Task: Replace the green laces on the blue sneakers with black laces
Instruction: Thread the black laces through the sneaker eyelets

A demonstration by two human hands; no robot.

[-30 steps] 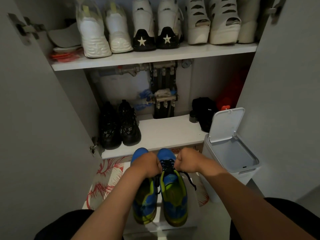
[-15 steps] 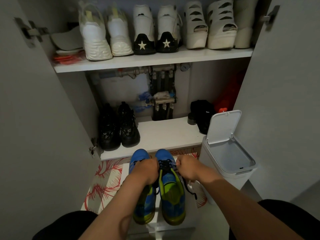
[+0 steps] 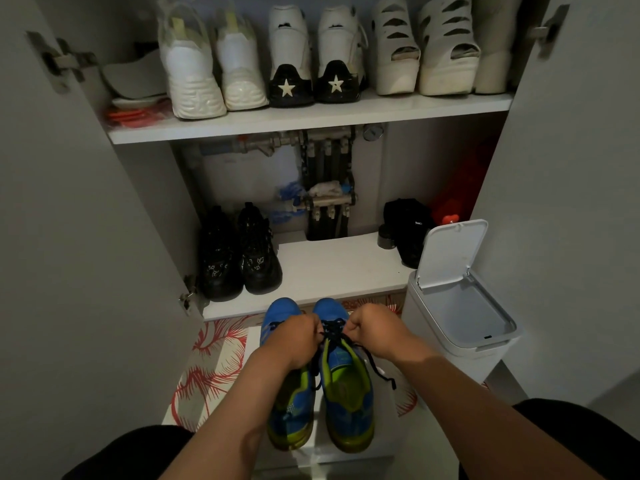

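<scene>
Upper shelf (image 3: 311, 120), top of frame: a pair of white chunky sneakers (image 3: 194, 81) at left, white high-tops with black star heels (image 3: 287, 64) at centre, white cut-out platform sandals (image 3: 446, 53) at right. Flat red items (image 3: 131, 116) lie at the shelf's far left. A pipe manifold (image 3: 329, 168) runs down the back wall. Lower shelf (image 3: 332, 268): black shoes (image 3: 239, 258) at left, a black bag (image 3: 407, 226) at right with a small dark jar (image 3: 385, 237) just beside it. A white waste bin (image 3: 415, 323) stands at right, lid (image 3: 450, 254) raised. A red-leaf mat (image 3: 207, 368) covers the floor at lower left.
</scene>
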